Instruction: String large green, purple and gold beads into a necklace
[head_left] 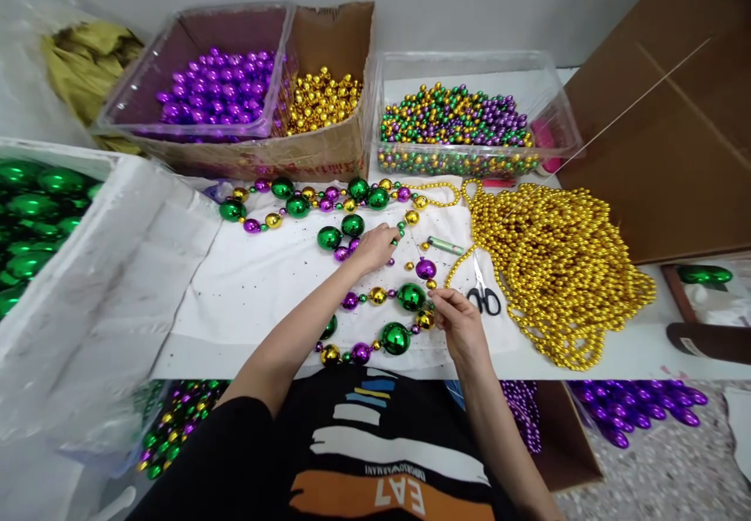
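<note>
My left hand [377, 249] is closed in a pinch, its fingertips at small green beads [401, 228] below a gold bead. My right hand [461, 321] pinches a thin beading string just under a small gold bead [431, 284]. On that side of the string sits a purple bead [425, 269]. Below my hands lies a bead strand [378, 296] of large green, gold and purple balls. Two green balls [341, 233] and some purple ones rest by my left wrist. A finished-looking strand [298, 206] stretches across the back of the white cloth [258, 286].
Black-handled scissors [484, 300] and a green lighter [446, 246] lie right of my hands. Beyond them is a heap of gold bead chain [557, 263]. Bins of purple beads [220, 87], gold beads [325, 101] and mixed beads [454, 126] line the back. A box of green balls [38, 200] stands left.
</note>
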The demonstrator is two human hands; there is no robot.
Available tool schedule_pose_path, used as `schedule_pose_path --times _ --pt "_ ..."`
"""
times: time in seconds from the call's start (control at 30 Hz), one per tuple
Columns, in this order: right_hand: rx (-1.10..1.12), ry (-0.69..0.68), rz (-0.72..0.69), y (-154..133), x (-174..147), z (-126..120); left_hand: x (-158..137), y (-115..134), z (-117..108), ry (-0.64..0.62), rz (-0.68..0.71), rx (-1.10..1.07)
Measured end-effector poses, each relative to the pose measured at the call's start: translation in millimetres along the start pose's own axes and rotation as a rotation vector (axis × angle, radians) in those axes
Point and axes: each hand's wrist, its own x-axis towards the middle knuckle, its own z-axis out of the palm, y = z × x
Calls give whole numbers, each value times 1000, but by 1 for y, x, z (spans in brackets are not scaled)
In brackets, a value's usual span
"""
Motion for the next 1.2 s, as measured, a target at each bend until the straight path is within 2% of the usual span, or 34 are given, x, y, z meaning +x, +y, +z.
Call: schedule_pose_path --times 0.1,0.2,0.27,0.37,0.8,1.0,1.1,1.2 --pt "-33 12 -25 0 -1 -2 -1 1 -4 72 -105 -439" --pt "-89 7 -48 0 -1 -5 -6 3 -12 58 -234 -911" --pt "-133 -10 -61 0 -2 -5 -12 4 -16 52 -285 -1090" --pt "-181 -33 -76 -1 -4 -3 -18 7 -19 63 -350 -1230" --pt "-218 -25 -85 -1 -8 -2 -27 9 -18 108 -441 -1446" --pt "-224 -16 -77 -1 -7 2 -29 7 -13 119 -371 -1383" --pt "-215 -19 -86 -1 -5 6 -30 9 -10 51 -330 -1334" --pt "-154 -3 -97 0 -1 7 -18 14 -9 -43 -279 -1298"
